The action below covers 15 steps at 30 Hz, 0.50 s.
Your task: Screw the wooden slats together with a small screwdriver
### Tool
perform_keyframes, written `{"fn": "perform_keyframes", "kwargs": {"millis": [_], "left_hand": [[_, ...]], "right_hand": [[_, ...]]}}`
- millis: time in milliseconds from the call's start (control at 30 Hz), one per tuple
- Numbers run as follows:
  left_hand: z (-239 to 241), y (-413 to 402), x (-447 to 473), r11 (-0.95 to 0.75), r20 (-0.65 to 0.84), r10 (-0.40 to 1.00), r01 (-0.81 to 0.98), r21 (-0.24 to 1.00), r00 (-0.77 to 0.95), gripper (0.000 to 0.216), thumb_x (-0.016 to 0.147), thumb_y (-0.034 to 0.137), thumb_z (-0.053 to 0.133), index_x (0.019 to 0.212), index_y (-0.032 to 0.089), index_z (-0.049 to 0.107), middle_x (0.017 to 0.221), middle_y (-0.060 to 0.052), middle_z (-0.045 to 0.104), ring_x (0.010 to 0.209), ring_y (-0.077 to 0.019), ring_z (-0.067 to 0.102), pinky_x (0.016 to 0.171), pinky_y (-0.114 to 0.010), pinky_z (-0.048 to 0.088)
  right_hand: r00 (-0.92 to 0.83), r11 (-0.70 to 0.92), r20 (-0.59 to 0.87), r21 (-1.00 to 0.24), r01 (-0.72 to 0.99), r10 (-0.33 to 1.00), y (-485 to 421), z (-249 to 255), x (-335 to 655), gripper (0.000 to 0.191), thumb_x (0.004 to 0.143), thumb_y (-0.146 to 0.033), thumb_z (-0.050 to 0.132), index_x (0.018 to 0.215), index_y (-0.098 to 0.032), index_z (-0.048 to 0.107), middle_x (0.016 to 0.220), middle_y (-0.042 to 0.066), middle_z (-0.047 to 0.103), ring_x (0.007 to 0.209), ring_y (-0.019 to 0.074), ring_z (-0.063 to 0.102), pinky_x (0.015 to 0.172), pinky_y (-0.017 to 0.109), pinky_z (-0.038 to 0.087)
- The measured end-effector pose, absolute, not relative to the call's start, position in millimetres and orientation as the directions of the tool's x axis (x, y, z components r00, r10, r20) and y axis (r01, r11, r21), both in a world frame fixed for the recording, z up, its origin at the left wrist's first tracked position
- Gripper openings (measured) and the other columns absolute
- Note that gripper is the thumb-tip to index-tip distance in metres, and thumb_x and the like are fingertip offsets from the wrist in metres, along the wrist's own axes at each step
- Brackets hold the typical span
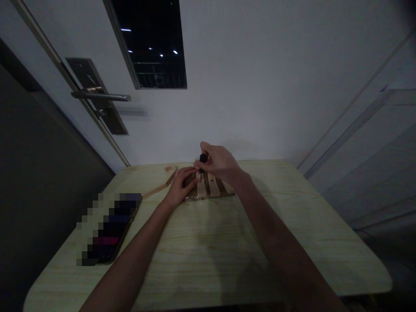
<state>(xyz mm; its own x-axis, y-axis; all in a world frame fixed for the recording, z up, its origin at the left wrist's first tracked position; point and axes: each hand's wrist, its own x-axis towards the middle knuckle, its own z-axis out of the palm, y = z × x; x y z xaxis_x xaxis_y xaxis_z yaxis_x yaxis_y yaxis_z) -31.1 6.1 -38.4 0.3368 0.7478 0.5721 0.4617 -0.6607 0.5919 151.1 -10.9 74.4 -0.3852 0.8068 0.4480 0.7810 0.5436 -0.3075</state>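
Near the table's back edge lies a flat block (212, 185) with light wooden strips and darker bands between them; one strip has a small dark hole. My left hand (180, 187) rests on the left side of this block, its thumb and fingers spread. Upright over the block, my right hand (222, 162) grips a screwdriver (203, 157) by its black handle. The short metal shaft points down to a light strip, close to my left fingertips. Whether its tip touches is too small to tell.
A light wooden spoon-shaped piece (155, 190) lies behind my left hand. Left of my forearm is a phone (121, 223), partly pixelated. The pale wood-grain table (182, 260) meets a white door (243, 86) with a metal handle (107, 96) and a dark window (152, 39).
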Motion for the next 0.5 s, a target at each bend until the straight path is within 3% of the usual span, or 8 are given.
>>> {"fn": "perform_keyframes", "kwargs": {"millis": [233,367,500], "left_hand": [[-38.5,6.9,-30.3,-0.655,0.565,0.752,0.474,0.588,0.339,0.033,0.084,0.039,0.057,0.113,0.023,0.061,0.118,-0.008,0.060,0.113,-0.0245,0.052,0.100,-0.045,0.038],[-36.5,5.4,-29.8,-0.654,0.562,0.754,0.465,0.597,0.340,0.033,0.084,0.039,0.057,0.112,0.023,0.061,0.118,-0.008,0.060,0.113,-0.0245,0.052,0.100,-0.046,0.039],[-36.5,5.6,-30.0,-0.651,0.555,0.757,0.466,0.599,0.344,0.031,0.084,0.038,0.057,0.112,0.023,0.061,0.118,-0.008,0.061,0.112,-0.0243,0.052,0.100,-0.046,0.039]], "right_hand": [[-0.374,0.501,0.392,-0.298,0.813,0.840,-12.2,72.8,145.3,0.021,0.083,-0.032,0.054,0.103,-0.025,0.055,0.076,0.000,0.064,0.066,0.0136,0.054,0.056,0.025,0.029],[-0.384,0.493,0.373,-0.260,0.830,0.845,-14.7,74.7,145.4,0.017,0.085,-0.035,0.051,0.096,-0.024,0.060,0.083,0.002,0.067,0.071,0.0145,0.056,0.057,0.026,0.031],[-0.397,0.493,0.353,-0.241,0.836,0.847,-20.4,76.5,146.5,0.033,0.086,-0.034,0.048,0.117,-0.024,0.055,0.092,0.006,0.068,0.075,0.0176,0.059,0.060,0.028,0.038]]}}
